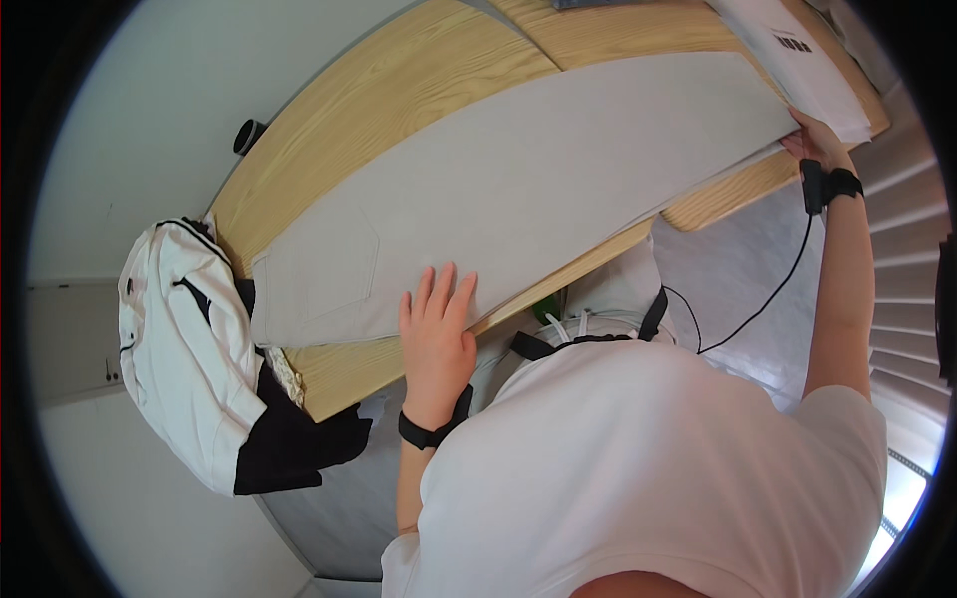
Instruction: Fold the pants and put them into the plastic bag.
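A pair of light grey trousers (558, 169) lies flat and folded lengthwise along the wooden table, its back pocket end at the left. My left hand (437, 329) rests with fingers stretched out on the cloth near the pocket, at the table's near edge. At the far right end my right hand (815, 138) has its fingers around the corner of the trouser legs' hem; part of the fingers is hidden under the cloth. Black bands circle both wrists, and a small black device with a cable sits on the right one.
White and black clothes (189, 339) are heaped over the table's left end. A white plastic package (797, 65) lies at the far right of the wooden table (329, 159). A small black cylinder (248, 137) stands by the far edge. Pale curtains (907, 259) hang at the right.
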{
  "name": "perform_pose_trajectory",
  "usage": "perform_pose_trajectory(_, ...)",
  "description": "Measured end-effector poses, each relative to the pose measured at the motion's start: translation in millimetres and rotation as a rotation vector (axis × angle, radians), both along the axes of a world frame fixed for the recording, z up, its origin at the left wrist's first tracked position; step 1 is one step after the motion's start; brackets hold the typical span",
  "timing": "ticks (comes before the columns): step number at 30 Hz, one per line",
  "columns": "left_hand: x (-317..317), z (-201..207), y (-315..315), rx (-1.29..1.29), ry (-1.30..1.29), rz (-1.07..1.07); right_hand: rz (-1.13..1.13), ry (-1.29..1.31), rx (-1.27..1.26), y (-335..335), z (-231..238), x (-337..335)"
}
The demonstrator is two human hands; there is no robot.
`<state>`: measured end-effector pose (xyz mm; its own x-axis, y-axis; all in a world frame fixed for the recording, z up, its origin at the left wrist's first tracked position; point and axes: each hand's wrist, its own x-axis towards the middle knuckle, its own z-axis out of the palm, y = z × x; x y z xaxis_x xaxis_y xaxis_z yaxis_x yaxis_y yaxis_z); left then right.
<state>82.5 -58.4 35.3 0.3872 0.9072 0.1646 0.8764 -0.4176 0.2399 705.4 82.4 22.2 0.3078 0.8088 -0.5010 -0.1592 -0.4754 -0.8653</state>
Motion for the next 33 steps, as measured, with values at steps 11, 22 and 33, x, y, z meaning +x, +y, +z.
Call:
perform_pose_trajectory(11, -30, 4, 1, 0.156, -0.302, -0.025, -0.077, -0.053, 0.089, 4, -24, -11)
perform_pose_trajectory(22, -32, 5, -6, -0.234, 0.025, -0.131, 0.173, -0.828, -0.049, 5, -7, -28)
perform_pose_trajectory(33, -35, -4, -7, -0.235, 0.031, -0.085, 0.172, -0.365, 0.171, 25, 31, -71)
